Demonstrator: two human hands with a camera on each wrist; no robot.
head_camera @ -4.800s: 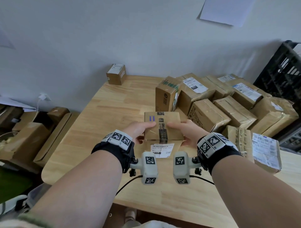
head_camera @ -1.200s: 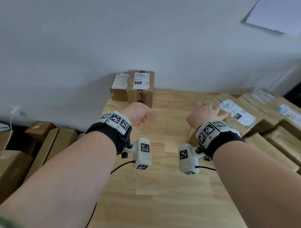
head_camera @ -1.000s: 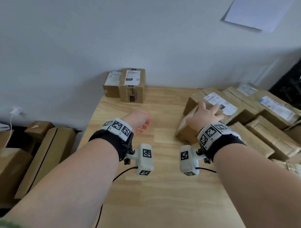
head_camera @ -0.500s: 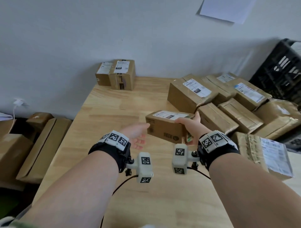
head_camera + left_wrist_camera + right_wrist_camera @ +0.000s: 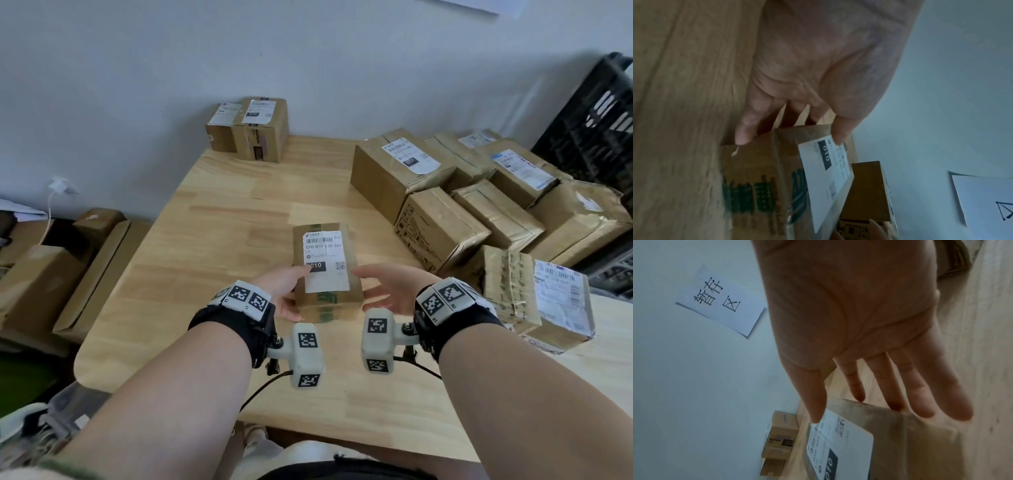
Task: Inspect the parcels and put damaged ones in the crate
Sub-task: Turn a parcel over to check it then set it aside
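Note:
A small brown parcel (image 5: pixel 325 270) with a white "010" label and green-printed tape sits between both hands above the middle of the wooden table (image 5: pixel 212 219). My left hand (image 5: pixel 289 287) holds its left side, thumb on the label and fingers down the side; the left wrist view shows the parcel (image 5: pixel 764 186) under that hand (image 5: pixel 791 128). My right hand (image 5: pixel 376 287) is spread with straight fingers at the parcel's right edge. In the right wrist view its fingertips (image 5: pixel 898 405) touch the parcel (image 5: pixel 900 443). The black crate (image 5: pixel 596 130) stands at the far right.
A pile of several brown parcels (image 5: pixel 445 192) fills the table's right side, in front of the crate. Two small parcels (image 5: pixel 253 128) stand against the back wall. Cardboard boxes (image 5: pixel 51 274) lie on the floor to the left. A paper sign (image 5: pixel 721 301) hangs on the wall.
The right hand brought the parcel from the pile to the table's middle. The parcel has turned end-on towards me, label up; the left hand has taken hold and the right hand's fingers have straightened.

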